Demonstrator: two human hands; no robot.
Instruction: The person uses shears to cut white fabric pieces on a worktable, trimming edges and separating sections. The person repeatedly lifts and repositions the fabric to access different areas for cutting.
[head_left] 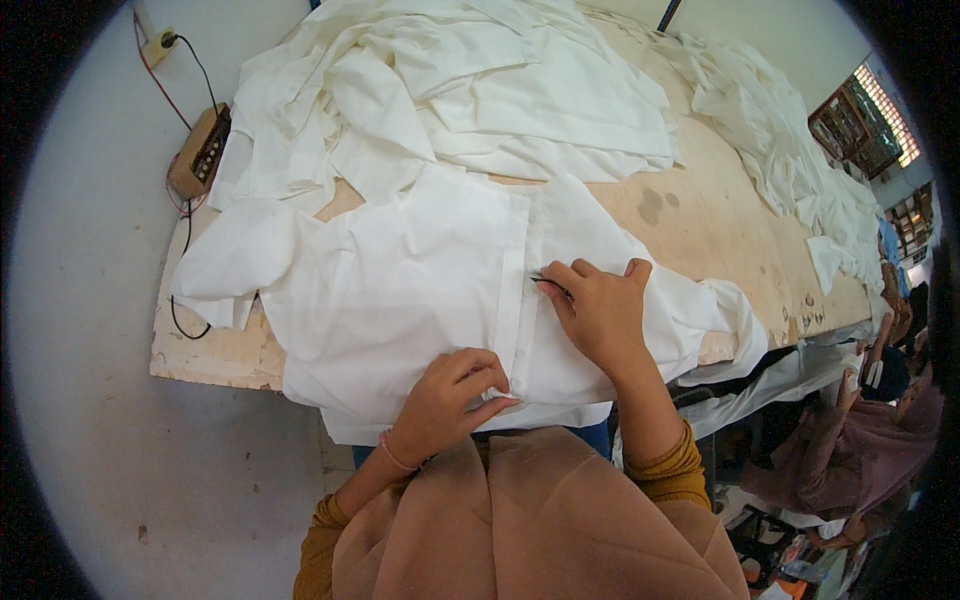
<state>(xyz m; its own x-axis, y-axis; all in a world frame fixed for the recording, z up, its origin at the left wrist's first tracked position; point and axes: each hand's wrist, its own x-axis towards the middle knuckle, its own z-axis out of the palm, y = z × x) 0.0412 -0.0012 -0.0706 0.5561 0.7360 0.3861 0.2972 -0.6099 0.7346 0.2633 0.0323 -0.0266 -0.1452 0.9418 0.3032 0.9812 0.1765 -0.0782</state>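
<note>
A white shirt [400, 270] lies spread on a wooden table, its front placket running up the middle and its lower edge hanging over the table's near side. My left hand [455, 395] pinches the placket close to the hem, thumb and fingers together on the cloth. Farther up, my right hand [598, 305] is closed around a small dark tool [553, 286], thin and pointed like thread snips. The tool's tip rests at or just above the placket; most of its body is hidden in my fingers.
A large heap of white garments [440, 90] covers the table's far side. More white cloth [770, 130] lies along the right edge of the wooden table [720, 240]. At left, a power strip [200, 150] with cords is by the wall. Another person [830, 430] works at far right.
</note>
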